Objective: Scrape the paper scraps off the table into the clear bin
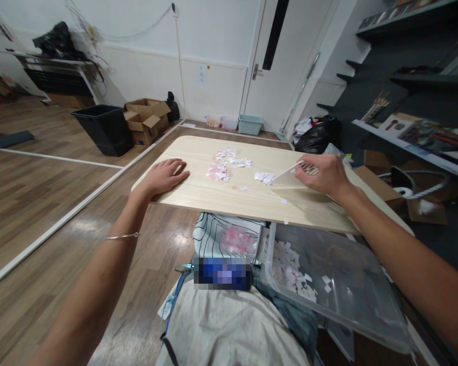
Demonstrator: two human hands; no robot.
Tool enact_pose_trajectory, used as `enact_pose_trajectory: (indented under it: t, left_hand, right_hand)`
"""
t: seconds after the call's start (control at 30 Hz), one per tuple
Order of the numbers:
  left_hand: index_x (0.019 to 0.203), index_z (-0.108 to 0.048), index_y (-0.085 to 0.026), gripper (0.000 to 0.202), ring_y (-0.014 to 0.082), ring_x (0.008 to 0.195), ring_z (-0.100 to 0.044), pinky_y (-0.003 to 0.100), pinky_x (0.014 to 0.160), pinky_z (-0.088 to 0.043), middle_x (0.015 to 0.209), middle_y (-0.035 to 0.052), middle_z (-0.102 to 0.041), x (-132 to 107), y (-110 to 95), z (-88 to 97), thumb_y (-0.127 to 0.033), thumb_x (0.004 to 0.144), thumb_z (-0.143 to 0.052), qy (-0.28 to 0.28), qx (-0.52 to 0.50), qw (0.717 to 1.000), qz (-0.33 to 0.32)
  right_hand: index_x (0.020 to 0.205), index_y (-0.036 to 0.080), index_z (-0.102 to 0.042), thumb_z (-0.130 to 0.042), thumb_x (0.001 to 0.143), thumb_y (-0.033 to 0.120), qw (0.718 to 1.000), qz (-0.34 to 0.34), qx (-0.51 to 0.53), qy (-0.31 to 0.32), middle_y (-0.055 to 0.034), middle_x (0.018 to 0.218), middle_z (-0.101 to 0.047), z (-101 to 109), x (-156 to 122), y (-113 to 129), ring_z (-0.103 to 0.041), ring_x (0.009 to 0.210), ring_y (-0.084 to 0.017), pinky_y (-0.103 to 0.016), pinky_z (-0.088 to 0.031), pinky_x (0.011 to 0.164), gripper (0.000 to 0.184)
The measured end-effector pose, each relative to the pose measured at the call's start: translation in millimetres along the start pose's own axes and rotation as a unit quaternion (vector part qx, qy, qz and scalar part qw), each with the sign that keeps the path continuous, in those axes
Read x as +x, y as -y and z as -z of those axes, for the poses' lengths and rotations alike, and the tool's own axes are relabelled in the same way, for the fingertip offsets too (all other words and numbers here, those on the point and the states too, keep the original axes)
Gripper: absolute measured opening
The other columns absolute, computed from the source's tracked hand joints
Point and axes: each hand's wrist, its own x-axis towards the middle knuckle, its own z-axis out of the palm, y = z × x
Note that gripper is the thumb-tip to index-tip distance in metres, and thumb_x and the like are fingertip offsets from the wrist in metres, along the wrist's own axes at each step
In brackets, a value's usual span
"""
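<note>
My left hand (164, 175) lies flat and open on the left part of a light wooden table (198, 195), fingers stretched out, holding nothing. My right hand (322, 173) is closed on a thin translucent plastic sheet (286, 179), held on edge against the tabletop, its lower edge touching the wood. Several small white and pink paper pieces (225, 165) are scattered in the table's middle, with a smaller white cluster (264, 177) just left of the sheet.
A clear plastic bin (343, 284) with several paper pieces inside sits below the table's near edge on my lap. A small bag of pink bits (236, 240) lies beside it. A black bin (103, 127), cardboard boxes (145, 119) and shelves (412, 132) surround.
</note>
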Motion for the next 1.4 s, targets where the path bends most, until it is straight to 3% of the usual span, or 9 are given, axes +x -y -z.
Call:
enact_pose_trajectory:
  t: [0.13,0.33,0.5,0.73,0.87,1.0,1.2,1.3,1.4]
  left_hand:
    - [0.171,-0.08,-0.027,0.077,0.0407,0.178,-0.064,0.054,0.151,-0.047,0.19,0.014,-0.072,1,1,0.6,-0.077,0.121,-0.051,0.002,0.0,1.0,0.002]
    - [0.173,-0.079,-0.024,0.078,0.042,0.179,-0.062,0.057,0.152,-0.045,0.192,0.0166,-0.071,1,2,0.1,-0.075,0.121,-0.05,0.006,0.0,1.0,0.0]
    - [0.171,-0.081,-0.027,0.072,0.0415,0.178,-0.064,0.057,0.152,-0.047,0.19,0.0147,-0.073,0,-1,0.6,-0.072,0.122,-0.052,-0.002,-0.002,1.0,0.003]
    - [0.17,-0.081,-0.027,0.072,0.0417,0.176,-0.065,0.057,0.151,-0.048,0.189,0.0143,-0.074,0,0,-0.1,-0.073,0.122,-0.053,-0.003,0.001,1.0,0.001]
    - [0.17,-0.081,-0.027,0.074,0.0418,0.176,-0.065,0.056,0.15,-0.048,0.188,0.0149,-0.074,0,-1,-0.5,-0.075,0.122,-0.051,-0.007,0.004,1.0,0.002]
    - [0.17,-0.082,-0.026,0.075,0.0424,0.177,-0.065,0.056,0.15,-0.047,0.189,0.0156,-0.074,-1,-3,1.7,-0.074,0.121,-0.051,-0.002,-0.002,1.0,0.006]
    - [0.169,-0.082,-0.027,0.072,0.042,0.177,-0.064,0.057,0.151,-0.046,0.188,0.0144,-0.074,-1,-7,4.0,-0.071,0.119,-0.053,0.001,-0.008,1.0,0.016]
    - [0.169,-0.083,-0.027,0.073,0.0421,0.176,-0.065,0.057,0.15,-0.047,0.188,0.0148,-0.075,-1,-7,3.6,-0.072,0.119,-0.053,0.0,-0.008,1.0,0.014]
    - [0.17,-0.082,-0.026,0.076,0.0419,0.177,-0.064,0.057,0.151,-0.047,0.189,0.0155,-0.073,0,-5,2.8,-0.074,0.119,-0.051,0.002,-0.006,1.0,0.012]
  right_hand:
    - [0.094,0.037,-0.08,-0.061,0.119,0.036,1.0,0.013,0.0,0.003,-0.0119,0.104,-0.096,-2,-1,5,-0.089,0.1,-0.037,-0.05,-0.062,0.086,0.032]
    - [0.087,0.032,-0.078,-0.077,0.107,0.033,0.999,-0.006,-0.004,0.032,-0.012,0.088,-0.09,-1,0,-2,-0.087,0.092,-0.037,-0.048,-0.057,0.083,0.019]
    - [0.088,0.032,-0.081,-0.075,0.107,0.037,1.0,-0.021,0.018,0.003,-0.013,0.1,-0.094,-3,-3,-3,-0.088,0.098,-0.039,-0.051,-0.059,0.087,0.019]
    - [0.085,0.041,-0.083,-0.068,0.105,0.046,0.998,0.03,0.057,0.016,-0.0074,0.079,-0.087,4,-6,-8,-0.086,0.087,-0.042,-0.057,-0.059,0.079,0.026]
    - [0.09,0.041,-0.086,-0.064,0.111,0.047,0.999,0.028,0.035,-0.002,-0.0092,0.09,-0.095,8,-11,0,-0.09,0.092,-0.042,-0.057,-0.064,0.081,0.031]
    - [0.099,0.043,-0.093,-0.065,0.112,0.05,0.998,0.053,0.033,0.006,-0.0057,0.085,-0.093,14,-26,7,-0.089,0.086,-0.041,-0.058,-0.068,0.078,0.031]
    - [0.084,0.036,-0.085,-0.069,0.106,0.047,0.994,0.077,0.076,-0.02,-0.0095,0.079,-0.089,22,-55,4,-0.085,0.07,-0.037,-0.05,-0.061,0.069,0.029]
    - [0.082,0.032,-0.082,-0.073,0.098,0.045,0.991,0.07,0.107,-0.045,-0.0097,0.081,-0.09,24,-57,9,-0.085,0.071,-0.035,-0.045,-0.057,0.068,0.022]
    - [0.085,0.034,-0.084,-0.071,0.098,0.045,0.992,0.057,0.107,-0.023,-0.0083,0.084,-0.091,24,-53,16,-0.086,0.076,-0.034,-0.044,-0.059,0.073,0.022]
